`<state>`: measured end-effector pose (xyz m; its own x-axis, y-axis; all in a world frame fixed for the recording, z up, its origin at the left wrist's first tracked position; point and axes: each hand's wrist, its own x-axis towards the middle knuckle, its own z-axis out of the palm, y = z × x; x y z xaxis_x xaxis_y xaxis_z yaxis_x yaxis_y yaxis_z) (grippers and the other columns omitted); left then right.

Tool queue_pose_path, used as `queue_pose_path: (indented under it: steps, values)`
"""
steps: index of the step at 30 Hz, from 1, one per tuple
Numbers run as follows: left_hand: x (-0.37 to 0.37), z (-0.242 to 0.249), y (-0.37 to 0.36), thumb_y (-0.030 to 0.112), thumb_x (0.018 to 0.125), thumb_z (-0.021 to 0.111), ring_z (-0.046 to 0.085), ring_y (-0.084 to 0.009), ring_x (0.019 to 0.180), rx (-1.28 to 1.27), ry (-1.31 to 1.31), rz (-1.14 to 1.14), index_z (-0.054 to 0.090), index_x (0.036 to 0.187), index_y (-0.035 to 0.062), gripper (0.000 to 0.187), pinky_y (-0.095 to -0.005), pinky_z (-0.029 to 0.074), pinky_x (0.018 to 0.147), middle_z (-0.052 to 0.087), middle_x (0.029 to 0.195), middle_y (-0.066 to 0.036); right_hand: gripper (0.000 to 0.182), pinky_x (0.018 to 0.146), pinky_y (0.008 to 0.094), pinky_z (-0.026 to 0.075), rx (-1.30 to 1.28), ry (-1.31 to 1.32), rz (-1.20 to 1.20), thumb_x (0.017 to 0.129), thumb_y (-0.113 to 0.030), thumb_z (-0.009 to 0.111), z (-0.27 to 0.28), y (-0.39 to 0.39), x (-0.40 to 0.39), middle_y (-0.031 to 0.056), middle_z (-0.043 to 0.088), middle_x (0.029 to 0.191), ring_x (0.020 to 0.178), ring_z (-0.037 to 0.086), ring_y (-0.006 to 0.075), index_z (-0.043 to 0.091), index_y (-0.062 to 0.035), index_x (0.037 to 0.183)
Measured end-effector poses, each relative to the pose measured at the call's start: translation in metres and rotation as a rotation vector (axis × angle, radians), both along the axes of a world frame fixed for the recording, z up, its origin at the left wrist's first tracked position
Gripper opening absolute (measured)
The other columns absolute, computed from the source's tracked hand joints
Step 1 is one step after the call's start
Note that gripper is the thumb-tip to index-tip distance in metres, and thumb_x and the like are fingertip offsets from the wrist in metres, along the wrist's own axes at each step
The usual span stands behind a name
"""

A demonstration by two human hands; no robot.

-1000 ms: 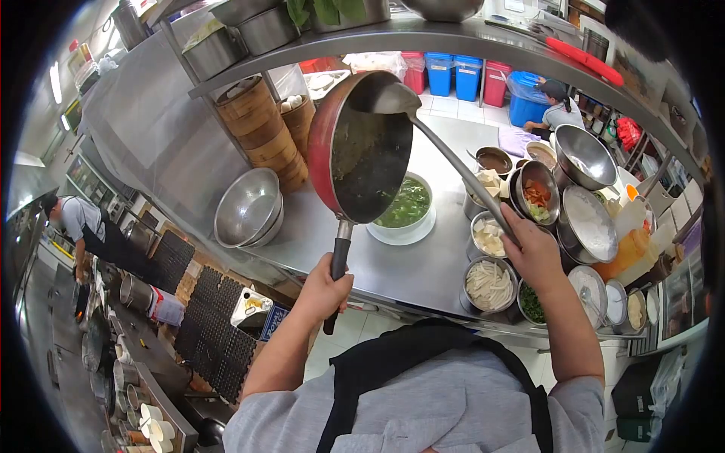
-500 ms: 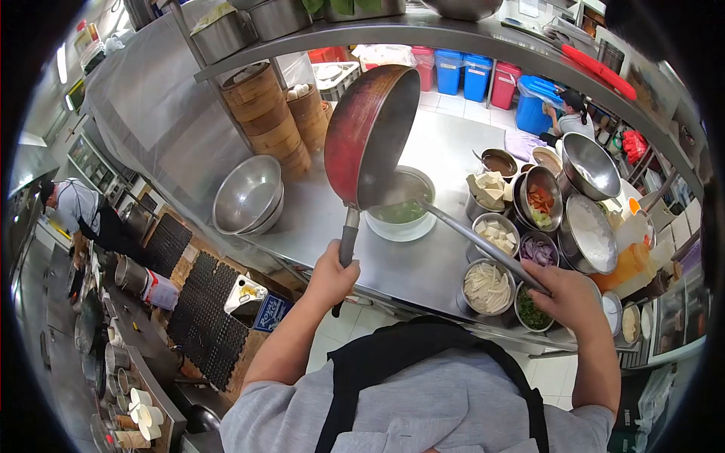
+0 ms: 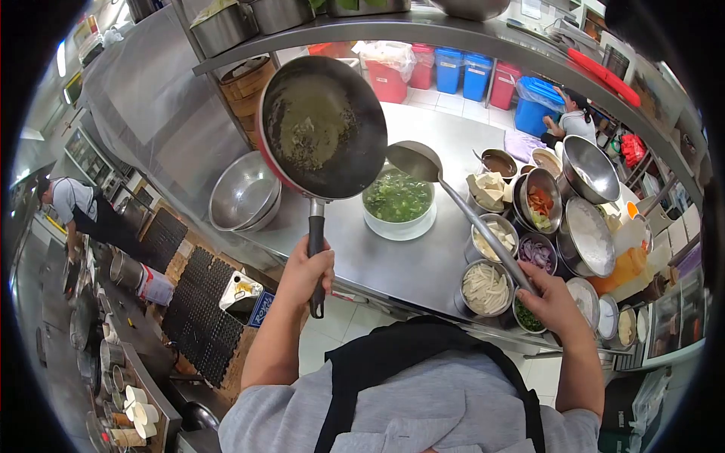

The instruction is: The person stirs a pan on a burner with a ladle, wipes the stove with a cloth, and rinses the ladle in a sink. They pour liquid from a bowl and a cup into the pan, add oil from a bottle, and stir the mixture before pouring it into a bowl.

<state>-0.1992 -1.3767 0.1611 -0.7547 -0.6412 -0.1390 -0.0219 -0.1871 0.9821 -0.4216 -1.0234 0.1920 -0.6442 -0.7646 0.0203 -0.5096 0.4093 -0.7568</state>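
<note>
My left hand point(image 3: 303, 273) is closed round the black handle of a frying pan point(image 3: 321, 124), held up left of the bowl, its dark inside facing me with green residue on it. In my right hand point(image 3: 555, 302) is the long handle of a ladle point(image 3: 417, 161); its head hangs at the back edge of the bowl. Below them a white bowl point(image 3: 399, 225) of green soup point(image 3: 398, 196) stands on a white plate point(image 3: 411, 233). Near my right hand are metal tubs of white strips point(image 3: 485, 288), chopped greens point(image 3: 529, 317) and sliced purple onion point(image 3: 537, 253).
Nested metal bowls point(image 3: 245, 192) sit at the counter's left, with bamboo steamers point(image 3: 249, 94) behind. A steel shelf point(image 3: 377, 30) crosses above. More ingredient bowls point(image 3: 589, 234) crowd the right side. One person point(image 3: 83, 211) works at the far left; another point(image 3: 575, 121) crouches by the blue bin point(image 3: 538, 102).
The pan has swung left and turned from tipped on edge over the bowl to showing its inside. The ladle's head has lifted slightly, uncovering the soup.
</note>
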Motion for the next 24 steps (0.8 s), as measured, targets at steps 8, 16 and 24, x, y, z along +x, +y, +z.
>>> queue_pose_path:
  steps: [8,16,24]
  values:
    - [0.04,0.013,-0.009,0.006,0.085,0.053,0.042,-0.0097,0.039,0.329,0.24,-0.074,0.044,0.098,0.0049,0.016,-0.0257,0.036,0.036,0.043,0.059,-0.001,0.05,0.083,0.0396,0.049,0.236,0.258,0.013,0.083,-0.019,0.062,-0.024,-0.028,-0.002,0.0213,0.064,0.104,0.095,0.063,0.035,0.051,-0.0067,0.13]
    - [0.055,0.013,-0.022,0.005,0.083,0.052,0.039,-0.0091,0.037,0.392,0.311,-0.1,0.044,0.099,0.0037,0.018,-0.0246,0.034,0.033,0.042,0.058,-0.001,0.051,0.066,0.0435,0.05,0.445,0.562,0.131,0.082,-0.021,0.063,-0.016,-0.044,0.003,0.013,0.062,0.084,0.075,0.063,0.0318,0.05,-0.0131,0.131]
    - [0.06,0.006,-0.049,0.007,0.084,0.055,0.04,-0.0093,0.037,0.415,0.346,-0.174,0.042,0.1,0.0031,0.021,-0.0246,0.034,0.033,0.042,0.059,-0.002,0.052,0.059,0.0413,0.05,0.487,0.704,0.094,0.082,-0.021,0.064,0.004,-0.058,0.02,0.0094,0.06,0.081,0.069,0.063,0.0283,0.05,-0.0145,0.131]
